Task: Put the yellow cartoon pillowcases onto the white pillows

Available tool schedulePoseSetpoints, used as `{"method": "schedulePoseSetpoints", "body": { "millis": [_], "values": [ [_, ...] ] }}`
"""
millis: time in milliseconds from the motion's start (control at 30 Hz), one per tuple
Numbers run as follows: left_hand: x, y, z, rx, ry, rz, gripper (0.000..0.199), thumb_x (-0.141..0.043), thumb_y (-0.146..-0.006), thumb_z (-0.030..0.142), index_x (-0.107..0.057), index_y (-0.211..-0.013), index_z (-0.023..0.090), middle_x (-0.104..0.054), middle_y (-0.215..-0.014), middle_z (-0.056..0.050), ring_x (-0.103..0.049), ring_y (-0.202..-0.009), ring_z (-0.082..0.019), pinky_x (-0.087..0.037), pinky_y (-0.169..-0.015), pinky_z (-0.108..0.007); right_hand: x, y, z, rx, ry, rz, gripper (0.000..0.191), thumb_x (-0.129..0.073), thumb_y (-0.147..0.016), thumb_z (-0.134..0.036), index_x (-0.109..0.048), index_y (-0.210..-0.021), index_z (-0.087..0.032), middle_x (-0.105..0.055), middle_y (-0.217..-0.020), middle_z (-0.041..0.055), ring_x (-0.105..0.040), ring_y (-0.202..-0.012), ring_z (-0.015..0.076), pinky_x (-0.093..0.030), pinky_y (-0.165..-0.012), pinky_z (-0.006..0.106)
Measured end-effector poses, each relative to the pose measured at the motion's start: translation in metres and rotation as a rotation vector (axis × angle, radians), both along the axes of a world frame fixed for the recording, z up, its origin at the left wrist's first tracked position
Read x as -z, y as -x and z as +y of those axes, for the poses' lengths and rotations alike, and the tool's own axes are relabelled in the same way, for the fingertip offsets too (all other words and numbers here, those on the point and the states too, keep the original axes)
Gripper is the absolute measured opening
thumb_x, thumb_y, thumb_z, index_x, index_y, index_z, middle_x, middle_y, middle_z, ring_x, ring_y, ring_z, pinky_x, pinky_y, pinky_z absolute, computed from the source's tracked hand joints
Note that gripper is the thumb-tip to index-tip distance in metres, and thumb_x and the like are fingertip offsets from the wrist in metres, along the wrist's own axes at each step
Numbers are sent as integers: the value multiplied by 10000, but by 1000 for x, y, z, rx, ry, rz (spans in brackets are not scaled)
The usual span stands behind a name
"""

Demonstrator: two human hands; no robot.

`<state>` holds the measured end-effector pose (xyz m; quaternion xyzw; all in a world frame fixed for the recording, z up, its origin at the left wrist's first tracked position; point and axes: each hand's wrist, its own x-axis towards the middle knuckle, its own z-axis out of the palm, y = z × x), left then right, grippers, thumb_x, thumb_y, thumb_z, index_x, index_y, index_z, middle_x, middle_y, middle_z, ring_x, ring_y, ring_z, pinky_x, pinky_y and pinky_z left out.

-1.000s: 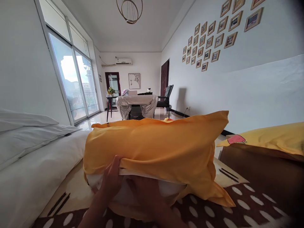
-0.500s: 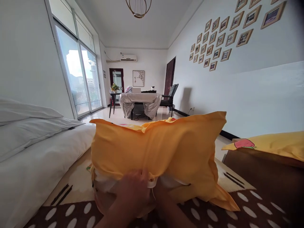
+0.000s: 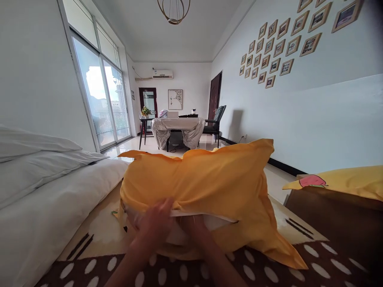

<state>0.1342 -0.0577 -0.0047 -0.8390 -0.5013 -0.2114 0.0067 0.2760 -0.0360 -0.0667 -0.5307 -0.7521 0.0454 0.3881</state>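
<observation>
Orange cloth pillowcase (image 3: 215, 175) with a white pillow (image 3: 216, 223) inside, on a brown rug (image 3: 191, 275) with white ovals: grasps its opening's edge with the left hand (image 3: 158, 219), reaches inside with the right hand (image 3: 191, 225), grip too hidden to tell.

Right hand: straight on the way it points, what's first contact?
Probably the white filling inside the yellow pillowcase: the right hand points into the opening. Its fingers are shadowed, so depth, and whether they touch it now, is unclear.

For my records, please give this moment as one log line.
left hand: on pillowcase edge; right hand: at same edge; pillow: partly covered
</observation>
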Motion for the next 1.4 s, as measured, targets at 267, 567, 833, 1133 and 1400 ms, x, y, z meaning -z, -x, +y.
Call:
{"method": "schedulePoseSetpoints", "body": {
  "millis": [267, 567, 833, 1133, 1400],
  "values": [
    [3, 26, 29, 60, -81, -290, 124, -355, -719, 134, -391, -779, 237, -547, -708, -8, -496, -662, -205, -323, -622, -286, -72, -16, -77, 45, 252, -322, 325, -599, -825, -292, -637, -1122, -166, -685, -1043, 146, -626, -1001, 329, -478, -840, 410],
    [-3, 26, 20, 54, -21, -275, 115, -414, -701, 166, -408, -793, 234, -576, -741, -13, -531, -706, -218, -328, -645, -299, -80, -43, -79, 395, -34, -453, 745, -607, -685, -134, -402, -1394, -235, -493, -1374, 119, -487, -1202, 323, -412, -930, 430],
    [11, 19, 23, 85, -155, -139, 139, -420, -773, 121, -462, -853, 227, -610, -819, -24, -581, -761, -216, -390, -655, -299, -70, -59, -39, 556, -28, -5, 535, -381, -684, -84, -649, -1139, -169, -705, -1002, 91, -637, -913, 241, -450, -822, 335],
    [13, 65, 67, -98, -607, -273, 378, -405, -720, 74, -545, -1058, 168, -564, -1151, -144, -499, -1106, -309, -382, -948, -455, -74, -103, -32, 283, 0, 260, 417, -356, -584, -212, -630, -895, -175, -695, -888, 79, -626, -832, 235, -461, -751, 321],
    [28, 73, 70, -308, -336, -497, 201, -404, -795, 275, -472, -966, 192, -625, -822, -71, -599, -773, -247, -446, -679, -322, -71, -88, -37, 348, 7, 75, 487, -451, -781, -356, -449, -1233, -174, -639, -1108, 114, -623, -910, 286, -443, -773, 383]
  ]
}}
